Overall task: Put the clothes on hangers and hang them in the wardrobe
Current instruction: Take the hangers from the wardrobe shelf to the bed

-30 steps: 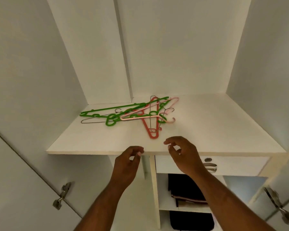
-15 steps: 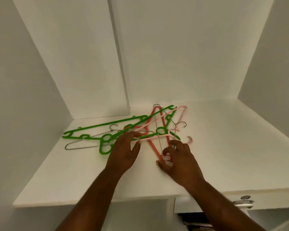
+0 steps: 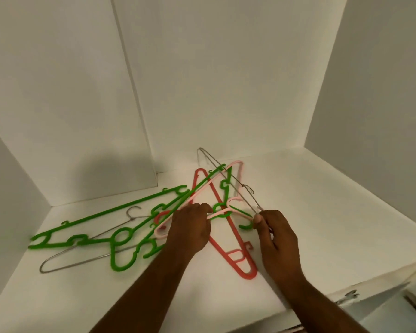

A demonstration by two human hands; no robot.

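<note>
A tangle of hangers lies on the white wardrobe shelf (image 3: 322,224). My right hand (image 3: 275,236) pinches the lower end of a thin metal wire hanger (image 3: 226,174), which tilts up off the pile toward the back wall. My left hand (image 3: 190,228) grips the pale pink plastic hanger (image 3: 211,186) near its lower bar. Under them lie a red plastic hanger (image 3: 235,258) and green plastic hangers (image 3: 106,212). A second wire hanger (image 3: 75,261) rests at the left. No clothes are visible.
White wardrobe walls close in the shelf at the back, left and right, with a vertical divider panel (image 3: 130,92) at the back. A metal drawer handle (image 3: 350,295) shows below the shelf's front edge at lower right.
Both hands reached from the shelf's front edge into the pile. The left hand took hold of the pink hanger, and the right hand lifted the wire hanger's end off the pile.
</note>
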